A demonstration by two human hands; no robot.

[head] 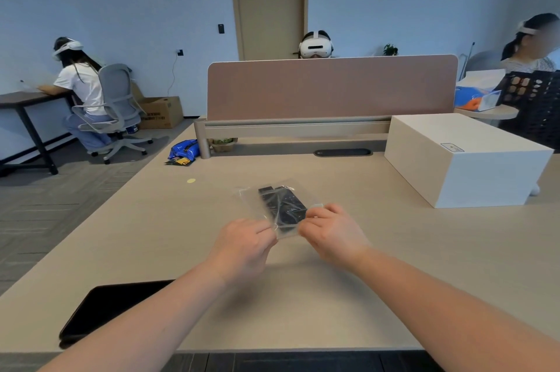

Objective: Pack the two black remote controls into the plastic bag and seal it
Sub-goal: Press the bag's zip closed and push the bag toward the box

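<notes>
A clear plastic bag (251, 199) lies on the beige table (394, 250) in front of me, with two black remote controls (283, 205) side by side inside it. The bag's near end points toward me. My left hand (242, 246) pinches the left corner of that near edge. My right hand (330, 230) pinches the right corner. The far end of the bag rests on the table. Whether the bag's mouth is closed between my fingers cannot be made out.
A black tablet-like slab (100, 308) lies at the near left table edge. A large white box (463, 159) stands at the right. A brown divider panel (333, 87) closes off the far side. Three people with headsets sit around the room.
</notes>
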